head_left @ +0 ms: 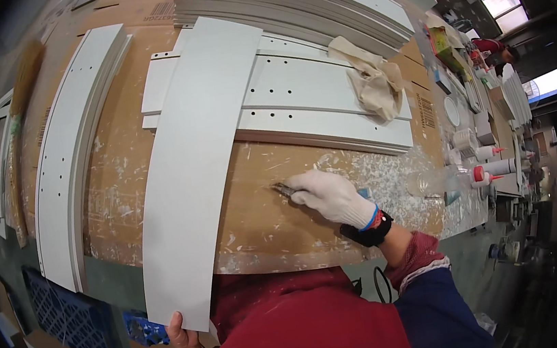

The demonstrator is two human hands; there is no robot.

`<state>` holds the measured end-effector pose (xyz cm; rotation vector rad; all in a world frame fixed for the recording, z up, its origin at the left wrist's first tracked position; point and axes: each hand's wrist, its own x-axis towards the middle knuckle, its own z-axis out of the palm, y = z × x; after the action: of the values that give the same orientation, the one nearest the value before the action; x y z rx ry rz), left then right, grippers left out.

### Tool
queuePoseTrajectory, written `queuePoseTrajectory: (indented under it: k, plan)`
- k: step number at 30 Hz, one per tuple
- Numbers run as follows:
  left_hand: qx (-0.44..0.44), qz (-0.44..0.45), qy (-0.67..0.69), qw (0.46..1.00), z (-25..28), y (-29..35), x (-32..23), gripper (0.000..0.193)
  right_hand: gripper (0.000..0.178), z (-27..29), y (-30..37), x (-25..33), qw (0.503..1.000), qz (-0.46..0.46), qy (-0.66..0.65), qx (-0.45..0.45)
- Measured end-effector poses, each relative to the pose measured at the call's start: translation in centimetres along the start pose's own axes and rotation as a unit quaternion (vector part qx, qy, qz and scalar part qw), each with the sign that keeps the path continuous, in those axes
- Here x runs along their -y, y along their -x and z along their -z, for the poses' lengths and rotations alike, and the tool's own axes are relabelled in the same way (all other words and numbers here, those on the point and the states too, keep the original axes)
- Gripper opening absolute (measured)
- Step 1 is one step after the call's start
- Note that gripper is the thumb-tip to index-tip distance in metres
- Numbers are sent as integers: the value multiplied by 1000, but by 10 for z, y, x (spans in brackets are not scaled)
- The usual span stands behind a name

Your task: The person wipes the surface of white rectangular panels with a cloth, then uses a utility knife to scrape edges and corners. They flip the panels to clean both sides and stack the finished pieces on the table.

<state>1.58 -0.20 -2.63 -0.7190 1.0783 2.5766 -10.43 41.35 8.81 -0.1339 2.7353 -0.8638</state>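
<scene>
A long plain white board point(203, 162) slants from the far stack down past the table's near edge. My left hand point(182, 336), bare, grips its near end, the thumb on top and the other fingers underneath. My right hand point(327, 194) wears a white knit glove and is closed around a small dark metal tool point(284, 189), its tip pointing left just above the cardboard; most of the tool is hidden in the fist, so its kind is unclear. Beneath the board's far part lie several white drilled panels point(323, 85), a crumpled beige cloth point(375, 80) resting on their right end.
Cardboard point(256, 218) speckled with white paint covers the tabletop. A stack of drilled panels point(77, 156) stands at the left, near a brush point(26, 79); a taller stack point(301, 6) lies behind. Glue bottles point(481, 176) crowd the right. Blue crates point(68, 315) sit below. Another person point(495, 52) is far right.
</scene>
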Motion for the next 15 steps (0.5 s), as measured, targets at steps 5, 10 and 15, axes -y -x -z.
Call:
queuePoseTrajectory:
  k: [5,10,15]
  plan:
    - [34,22,-6,999,-11,-10,-3,54,26,11,52,-29,892,-153,-272,-326]
    - [50,28,-13,998,-6,-12,11,52,25,19,111,-75,794,-195,-233,-527]
    - [86,24,12,996,-19,-13,14,50,31,25,145,-118,697,-178,-90,-688]
